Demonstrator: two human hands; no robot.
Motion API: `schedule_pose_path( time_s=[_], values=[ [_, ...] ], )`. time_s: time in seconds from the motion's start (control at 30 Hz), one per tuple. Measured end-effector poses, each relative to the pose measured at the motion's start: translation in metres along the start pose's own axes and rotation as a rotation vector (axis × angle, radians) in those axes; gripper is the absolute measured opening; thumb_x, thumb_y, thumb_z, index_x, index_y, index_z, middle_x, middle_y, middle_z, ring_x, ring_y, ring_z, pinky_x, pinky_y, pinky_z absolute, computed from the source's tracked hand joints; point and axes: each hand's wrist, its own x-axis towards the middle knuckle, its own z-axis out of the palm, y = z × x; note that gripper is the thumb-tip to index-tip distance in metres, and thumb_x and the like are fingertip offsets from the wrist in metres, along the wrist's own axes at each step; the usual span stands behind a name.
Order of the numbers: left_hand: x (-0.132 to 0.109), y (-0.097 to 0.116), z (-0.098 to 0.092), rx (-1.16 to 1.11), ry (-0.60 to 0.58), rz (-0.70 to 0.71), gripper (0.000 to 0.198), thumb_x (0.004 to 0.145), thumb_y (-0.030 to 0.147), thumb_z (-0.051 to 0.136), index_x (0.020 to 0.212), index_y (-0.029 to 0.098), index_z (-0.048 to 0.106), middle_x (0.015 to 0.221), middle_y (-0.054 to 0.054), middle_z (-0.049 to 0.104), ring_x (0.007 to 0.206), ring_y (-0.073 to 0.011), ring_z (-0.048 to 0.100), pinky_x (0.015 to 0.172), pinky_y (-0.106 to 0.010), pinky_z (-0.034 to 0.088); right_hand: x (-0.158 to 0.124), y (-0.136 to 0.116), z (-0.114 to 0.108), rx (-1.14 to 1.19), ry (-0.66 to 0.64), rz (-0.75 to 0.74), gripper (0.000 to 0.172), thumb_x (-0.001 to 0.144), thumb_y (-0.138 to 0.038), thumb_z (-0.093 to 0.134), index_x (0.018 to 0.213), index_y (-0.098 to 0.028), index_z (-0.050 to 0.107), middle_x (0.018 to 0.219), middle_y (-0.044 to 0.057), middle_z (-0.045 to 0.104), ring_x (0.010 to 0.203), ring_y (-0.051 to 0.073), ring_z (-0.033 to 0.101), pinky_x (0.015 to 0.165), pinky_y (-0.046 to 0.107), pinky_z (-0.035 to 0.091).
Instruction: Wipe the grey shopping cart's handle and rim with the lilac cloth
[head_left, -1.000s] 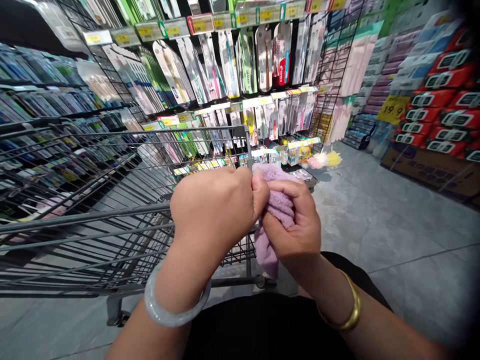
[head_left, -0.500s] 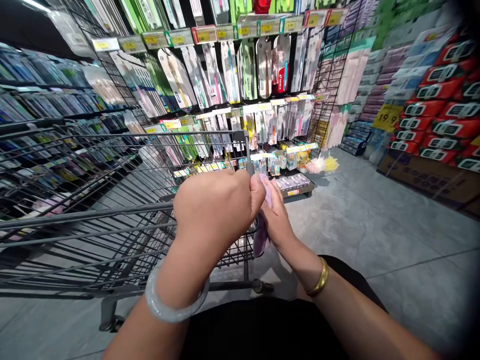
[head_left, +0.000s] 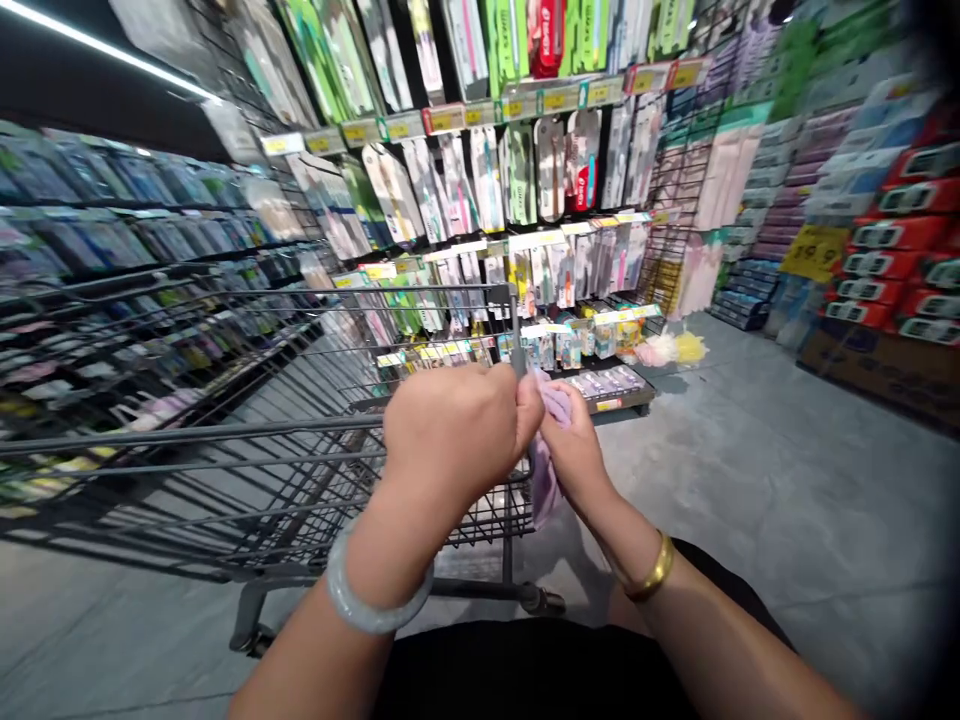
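My left hand (head_left: 457,425) is closed in a fist at the near corner of a dark grey wire shopping cart (head_left: 285,428), around its rail. Its fingers are mostly out of sight underneath. Just to the right, my right hand (head_left: 577,445) is closed on a light purple cloth (head_left: 556,405). The cloth lies against the cart's corner post (head_left: 517,330), and its lower end hangs below the hands. My two hands are close together, with the left thumb beside the cloth.
Toothbrush packs (head_left: 487,185) hang in rows on a shelf rack (head_left: 420,122) ahead. Stacked red packs (head_left: 892,235) with a yellow price sign (head_left: 814,252) stand at the right. A cart wheel (head_left: 541,600) rests on the grey floor (head_left: 720,470).
The view has turned, so the rack, cart and hands appear further right and lower. More of the purple cloth shows between my hands. Both hands keep their hold.
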Motion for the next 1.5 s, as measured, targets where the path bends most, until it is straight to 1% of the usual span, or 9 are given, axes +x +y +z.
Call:
schedule_pose_path(
  time_s=[0.07, 0.13, 0.27, 0.53, 0.8, 1.0, 1.13, 1.33, 1.5],
  values=[
    [-0.004, -0.003, -0.004, 0.003, -0.018, 0.024, 0.05, 0.097, 0.052, 0.037, 0.065, 0.02, 0.058, 0.054, -0.003, 0.056, 0.047, -0.0165, 0.049, 0.052, -0.032, 0.01, -0.007, -0.008, 0.01, 0.072, 0.021, 0.013, 0.039, 0.078, -0.036, 0.071, 0.112, -0.025, 0.055, 0.115, 0.006, 0.068, 0.099, 0.018, 0.066, 0.095, 0.039, 0.053],
    [-0.01, -0.008, -0.01, 0.011, -0.045, 0.025, 0.05, 0.096, 0.055, 0.039, 0.065, 0.021, 0.057, 0.053, -0.002, 0.055, 0.046, -0.0158, 0.047, 0.052, -0.031, 0.01, -0.016, -0.02, 0.02, 0.127, 0.015, -0.054, 0.036, 0.079, -0.034, 0.071, 0.111, -0.026, 0.056, 0.115, 0.005, 0.067, 0.099, 0.017, 0.066, 0.093, 0.037, 0.054],
    [-0.025, -0.02, -0.022, 0.039, -0.052, 0.002, 0.044, 0.094, 0.049, 0.043, 0.062, 0.021, 0.054, 0.052, -0.001, 0.053, 0.046, -0.0149, 0.044, 0.052, -0.03, 0.011, -0.027, -0.036, 0.036, 0.104, -0.014, -0.186, 0.027, 0.082, -0.029, 0.067, 0.108, -0.027, 0.059, 0.117, 0.003, 0.064, 0.106, 0.016, 0.063, 0.099, 0.037, 0.051],
    [-0.054, -0.052, -0.039, 0.081, -0.018, -0.021, 0.039, 0.09, 0.039, 0.049, 0.056, 0.02, 0.048, 0.049, 0.0, 0.05, 0.047, -0.0143, 0.046, 0.052, -0.03, 0.018, -0.021, -0.03, 0.048, 0.075, -0.215, -0.046, 0.029, 0.081, -0.034, 0.064, 0.108, -0.025, 0.059, 0.12, 0.006, 0.066, 0.105, 0.02, 0.065, 0.101, 0.044, 0.049],
    [-0.088, -0.081, -0.054, 0.067, 0.024, -0.079, 0.037, 0.088, 0.034, 0.047, 0.054, 0.02, 0.046, 0.049, 0.0, 0.051, 0.048, -0.0138, 0.046, 0.054, -0.031, 0.026, -0.03, -0.042, 0.071, -0.124, -0.36, -0.142, 0.027, 0.077, -0.027, 0.064, 0.103, -0.027, 0.066, 0.112, 0.004, 0.068, 0.104, 0.023, 0.064, 0.097, 0.048, 0.051],
    [-0.106, -0.101, -0.061, 0.042, 0.01, -0.088, 0.037, 0.089, 0.034, 0.046, 0.054, 0.021, 0.046, 0.05, 0.0, 0.05, 0.05, -0.0139, 0.046, 0.056, -0.031, 0.027, -0.04, -0.084, 0.093, -0.136, -0.29, -0.414, 0.026, 0.08, -0.019, 0.061, 0.103, -0.028, 0.066, 0.113, 0.003, 0.064, 0.11, 0.02, 0.06, 0.102, 0.044, 0.047],
    [-0.116, -0.112, -0.063, 0.006, 0.062, -0.084, 0.035, 0.088, 0.031, 0.044, 0.054, 0.021, 0.044, 0.05, -0.001, 0.048, 0.051, -0.0145, 0.045, 0.057, -0.031, 0.03, -0.036, -0.09, 0.113, -0.169, -0.28, -0.531, 0.03, 0.08, -0.014, 0.057, 0.106, -0.027, 0.064, 0.115, 0.005, 0.06, 0.112, 0.02, 0.058, 0.103, 0.043, 0.046],
    [-0.125, -0.127, -0.064, -0.057, 0.103, -0.058, 0.032, 0.085, 0.027, 0.044, 0.054, 0.022, 0.044, 0.05, 0.0, 0.046, 0.05, -0.015, 0.043, 0.056, -0.032, 0.031, -0.044, -0.092, 0.132, -0.313, -0.396, -0.604, 0.036, 0.077, -0.009, 0.057, 0.107, -0.027, 0.065, 0.116, 0.007, 0.059, 0.11, 0.024, 0.058, 0.099, 0.047, 0.049],
    [-0.137, -0.143, -0.066, -0.141, 0.153, -0.017, 0.025, 0.084, 0.023, 0.046, 0.06, 0.022, 0.05, 0.052, 0.0, 0.047, 0.053, -0.0161, 0.044, 0.056, -0.033, 0.032, -0.062, -0.104, 0.147, -0.335, -0.581, -1.01, 0.039, 0.081, -0.013, 0.06, 0.115, -0.03, 0.064, 0.121, 0.006, 0.06, 0.105, 0.023, 0.055, 0.091, 0.043, 0.052]
  ],
)
